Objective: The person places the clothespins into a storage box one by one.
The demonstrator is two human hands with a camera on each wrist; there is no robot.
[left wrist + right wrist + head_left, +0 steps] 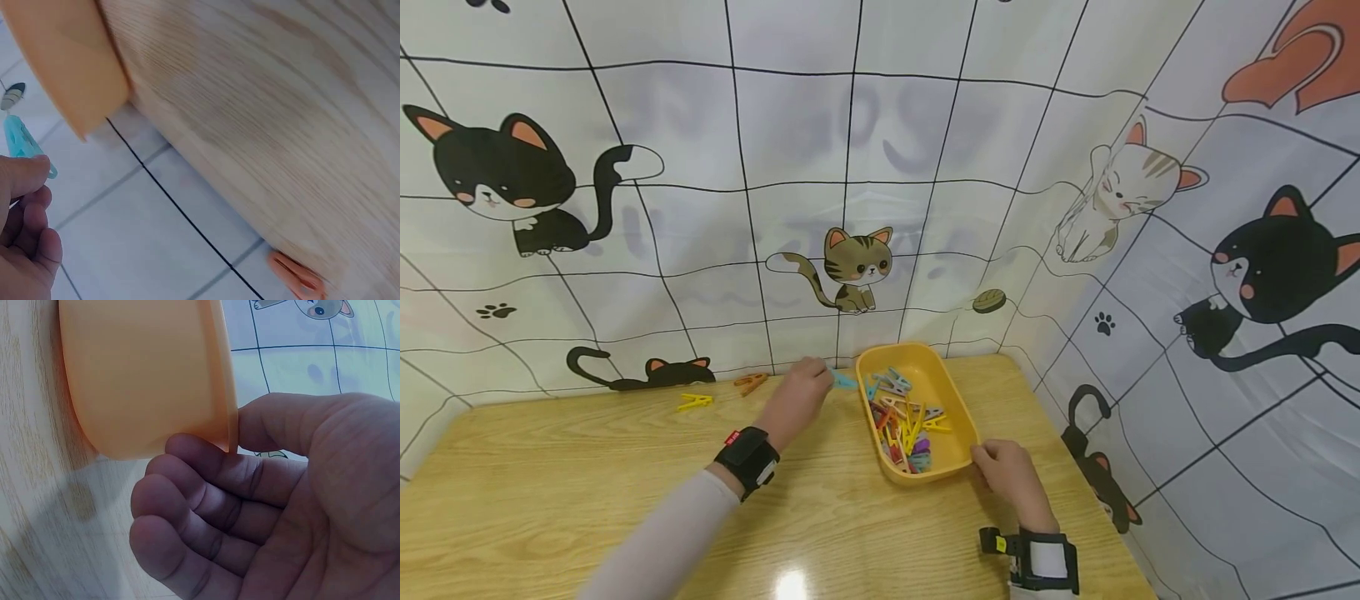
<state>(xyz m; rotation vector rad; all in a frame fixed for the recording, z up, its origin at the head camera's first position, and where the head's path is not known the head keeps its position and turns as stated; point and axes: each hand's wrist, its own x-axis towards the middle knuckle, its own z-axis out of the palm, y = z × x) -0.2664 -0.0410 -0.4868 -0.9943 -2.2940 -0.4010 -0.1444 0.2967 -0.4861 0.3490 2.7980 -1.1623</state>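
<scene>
Between thumb and fingers my left hand [798, 397] pinches a light blue clothespin [842, 380], just left of a yellow plastic tray [957, 392]. The left wrist view shows the same clothespin [24, 142] sticking up from the fingertips. My right hand [1009, 477] grips the tray's near right corner. In the right wrist view its thumb presses the rim [230, 394] while the fingers curl below. Inside the tray lies a pile of clothespins [910, 425] in several colours. An orange clothespin [750, 382] and a yellow clothespin [696, 402] lie on the table left of my left hand.
The wooden table [587, 483] runs back to a wall covering [700, 208] printed with cats and grid lines. A second covered wall [1187, 375] closes off the right side. Both wrists wear black straps.
</scene>
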